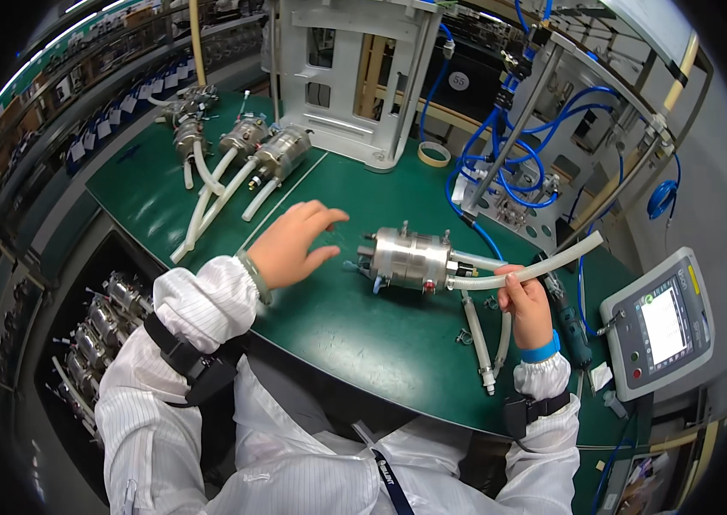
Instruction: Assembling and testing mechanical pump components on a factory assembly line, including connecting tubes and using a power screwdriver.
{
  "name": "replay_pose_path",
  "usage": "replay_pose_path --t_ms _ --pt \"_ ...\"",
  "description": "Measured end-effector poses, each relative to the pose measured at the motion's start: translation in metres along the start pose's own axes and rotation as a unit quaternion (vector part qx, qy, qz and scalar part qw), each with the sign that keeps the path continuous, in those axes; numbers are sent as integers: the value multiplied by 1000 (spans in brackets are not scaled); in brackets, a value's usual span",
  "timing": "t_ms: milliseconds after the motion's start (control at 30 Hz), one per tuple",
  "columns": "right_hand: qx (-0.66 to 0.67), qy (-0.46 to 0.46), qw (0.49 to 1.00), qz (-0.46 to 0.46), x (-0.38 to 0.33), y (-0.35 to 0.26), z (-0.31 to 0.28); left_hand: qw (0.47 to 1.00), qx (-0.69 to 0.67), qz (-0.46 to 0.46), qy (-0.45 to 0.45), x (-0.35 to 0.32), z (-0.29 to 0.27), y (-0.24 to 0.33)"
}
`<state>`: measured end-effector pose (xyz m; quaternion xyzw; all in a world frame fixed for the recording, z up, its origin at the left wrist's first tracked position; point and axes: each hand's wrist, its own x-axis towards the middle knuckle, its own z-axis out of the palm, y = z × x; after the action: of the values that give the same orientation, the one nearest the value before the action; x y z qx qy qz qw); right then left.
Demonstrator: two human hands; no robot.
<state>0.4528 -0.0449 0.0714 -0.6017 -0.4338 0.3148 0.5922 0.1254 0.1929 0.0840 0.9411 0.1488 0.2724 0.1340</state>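
A shiny metal cylinder (412, 258) with end fittings lies on its side at the middle of the green table (337, 339). Translucent hoses run from its right end. One of these, a thick translucent hose (567, 256), is pinched between the thumb and fingers of my right hand (526, 311), its free end pointing up and right. My left hand (293, 246) hovers left of the cylinder, apart from it, with thumb and fingers spread and nothing between them. Below the cylinder, a thinner hose (476, 336) with a white end fitting lies on the table beside small metal clamps (464, 337).
Several similar cylinders with hoses (284, 153) sit at the far left; more fill a dark bin (106, 322) below the table's left edge. A metal frame (355, 81) and tape roll (434, 154) stand behind. Right are a power screwdriver (571, 326), blue air hoses (522, 163) and a screen unit (662, 322).
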Motion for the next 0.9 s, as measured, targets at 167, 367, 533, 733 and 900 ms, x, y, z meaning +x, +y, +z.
replay_pose_path --t_ms 167,367,533,733,900 --pt "38 18 997 60 3 25 -1 1000 -13 -26 -11 -13 41 -23" --pt "28 -1 999 38 1 21 20 994 -83 -29 -66 -15 59 -45" --pt "-1 -59 996 65 -6 17 27 990 -117 -49 -56 -14 58 -59" --pt "59 80 994 37 -8 20 16 987 -135 -50 -70 -11 49 -57" --pt "140 170 975 -26 -8 20 -1 982 -158 -67 -78 -8 43 -53"
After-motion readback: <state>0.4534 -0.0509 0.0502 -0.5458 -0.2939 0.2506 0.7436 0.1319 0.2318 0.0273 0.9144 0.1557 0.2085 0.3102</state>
